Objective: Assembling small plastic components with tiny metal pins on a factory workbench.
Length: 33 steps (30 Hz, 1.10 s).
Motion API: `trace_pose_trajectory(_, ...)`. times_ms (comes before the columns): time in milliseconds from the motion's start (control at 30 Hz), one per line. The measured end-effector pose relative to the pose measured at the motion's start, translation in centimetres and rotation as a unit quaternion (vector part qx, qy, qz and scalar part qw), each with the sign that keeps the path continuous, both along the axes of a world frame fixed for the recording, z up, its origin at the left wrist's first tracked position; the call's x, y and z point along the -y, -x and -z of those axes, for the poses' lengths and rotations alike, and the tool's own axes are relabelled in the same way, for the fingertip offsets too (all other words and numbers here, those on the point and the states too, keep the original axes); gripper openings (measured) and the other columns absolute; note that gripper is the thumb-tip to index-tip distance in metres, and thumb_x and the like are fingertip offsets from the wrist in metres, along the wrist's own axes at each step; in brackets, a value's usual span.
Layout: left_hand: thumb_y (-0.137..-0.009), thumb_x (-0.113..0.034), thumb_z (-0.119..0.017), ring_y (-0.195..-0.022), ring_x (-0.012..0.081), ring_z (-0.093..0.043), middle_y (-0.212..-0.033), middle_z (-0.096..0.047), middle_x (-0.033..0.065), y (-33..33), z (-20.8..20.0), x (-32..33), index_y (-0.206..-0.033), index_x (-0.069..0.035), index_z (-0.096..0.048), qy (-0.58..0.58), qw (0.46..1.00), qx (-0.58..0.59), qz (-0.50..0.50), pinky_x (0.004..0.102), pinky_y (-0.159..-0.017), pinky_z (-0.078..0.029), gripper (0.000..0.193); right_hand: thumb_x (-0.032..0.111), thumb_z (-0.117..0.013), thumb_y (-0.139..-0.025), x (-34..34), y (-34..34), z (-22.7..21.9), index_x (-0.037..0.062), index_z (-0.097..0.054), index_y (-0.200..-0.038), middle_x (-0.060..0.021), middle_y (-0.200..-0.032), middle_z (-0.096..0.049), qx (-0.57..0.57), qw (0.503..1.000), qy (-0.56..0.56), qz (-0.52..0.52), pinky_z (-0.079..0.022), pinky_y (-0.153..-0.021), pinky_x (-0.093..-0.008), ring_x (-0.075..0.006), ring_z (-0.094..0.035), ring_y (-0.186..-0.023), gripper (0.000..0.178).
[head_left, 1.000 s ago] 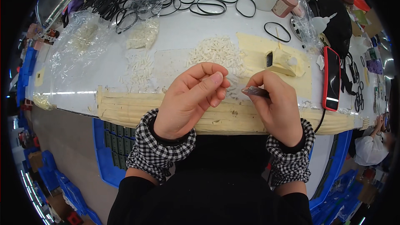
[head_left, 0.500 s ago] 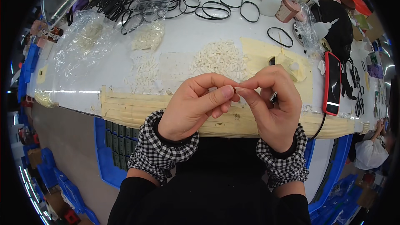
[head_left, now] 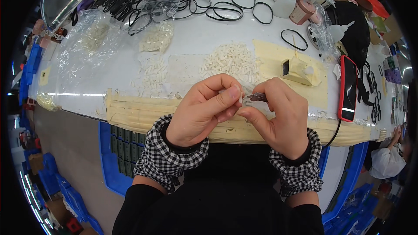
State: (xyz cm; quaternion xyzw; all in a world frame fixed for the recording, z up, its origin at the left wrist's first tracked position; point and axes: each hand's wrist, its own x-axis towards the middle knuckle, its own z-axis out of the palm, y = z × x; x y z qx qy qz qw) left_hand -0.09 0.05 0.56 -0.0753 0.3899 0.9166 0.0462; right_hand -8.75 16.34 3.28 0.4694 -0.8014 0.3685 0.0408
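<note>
The left hand (head_left: 198,113) is positioned palm inward over the near edge of the table (head_left: 187,35), with its thumb and index finger closed in a pinch. This pinch grips a white piece (head_left: 241,98), a small slender part that projects at the right side of the thumb tip; its lower portion is hidden by the fingers. The remaining left fingers are curled beneath the thumb. The long axis of the white piece runs roughly upright in the view, with the visible end directed away from the person. The right hand (head_left: 285,117) retains a dark metal tool (head_left: 257,97) under its bent index finger; the exact gripping point is concealed. The right thumb is extended toward the left hand, below the tool and visibly apart from the index finger. The long axis of the tool lies nearly crosswise, and its narrow end points left at the white piece; whether the two touch cannot be told. Directly beyond the hands lies a white pile (head_left: 230,58) of similar parts, flanked on the right by a yellow sheet (head_left: 272,50) carrying a yellow-wrapped block (head_left: 300,72).
</note>
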Motion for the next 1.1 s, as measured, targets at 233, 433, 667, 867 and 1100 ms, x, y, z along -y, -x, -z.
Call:
trace_pose_trajectory(233,-0.096,-0.02,-0.054,-0.066,0.0046,-0.042,-0.083,-0.052,0.001,0.04,0.35,-0.06,-0.093,-0.004,-0.053,0.007,1.0,-0.027,0.009,0.0174,-0.056,-0.034,0.016,0.033,-0.072,-0.079,-0.07,-0.23,0.0,0.0031,-0.052,-0.074,-0.0084,-0.065,-0.051,-0.007,0.998,-0.053,0.024,-0.04,-0.049,-0.0319,-0.0246,-0.052,-0.055,0.036)
trace_pose_trajectory(433,-0.096,-0.019,-0.054,-0.065,0.0049,-0.042,-0.081,-0.05,0.0004,0.1,0.27,-0.09,-0.09,-0.006,-0.051,0.008,0.999,-0.032,0.01,0.0177,-0.056,-0.034,0.015,0.033,-0.071,-0.08,-0.02,-0.2,-0.06,0.0034,-0.052,-0.073,-0.0084,-0.063,-0.049,-0.005,0.998,-0.053,0.027,-0.038,-0.048,-0.0325,-0.0249,-0.051,-0.053,0.036)
trace_pose_trajectory(667,-0.096,-0.02,-0.055,-0.065,0.0043,-0.041,-0.081,-0.049,0.0002,0.15,0.18,-0.23,-0.089,-0.006,-0.051,0.01,0.999,-0.035,0.005,0.0172,-0.056,-0.034,0.016,0.032,-0.071,-0.08,-0.03,-0.28,-0.23,0.0037,-0.051,-0.072,-0.0082,-0.06,-0.046,-0.006,0.998,-0.055,0.02,-0.037,-0.046,-0.033,-0.0252,-0.048,-0.05,0.035)
trace_pose_trajectory(867,-0.096,-0.02,-0.055,-0.065,0.0038,-0.041,-0.082,-0.05,0.0006,0.14,0.1,-0.21,-0.089,-0.006,-0.051,0.007,1.0,-0.03,0.007,0.0167,-0.056,-0.034,0.016,0.038,-0.07,-0.08,-0.08,-0.02,0.16,0.0097,-0.053,-0.072,-0.0026,-0.06,-0.048,-0.019,0.999,-0.043,0.016,-0.039,-0.044,-0.0315,-0.0204,-0.052,-0.05,0.034)
trace_pose_trajectory(1100,-0.096,-0.02,-0.055,-0.066,0.0038,-0.041,-0.083,-0.051,0.0007,0.09,0.25,-0.1,-0.09,-0.006,-0.051,0.002,1.0,-0.028,0.014,0.0165,-0.057,-0.034,0.016,0.033,-0.072,-0.08,-0.01,-0.1,0.02,0.0029,-0.051,-0.072,-0.0086,-0.063,-0.051,0.009,0.999,-0.041,0.016,-0.039,-0.047,-0.0311,-0.0242,-0.051,-0.052,0.037)
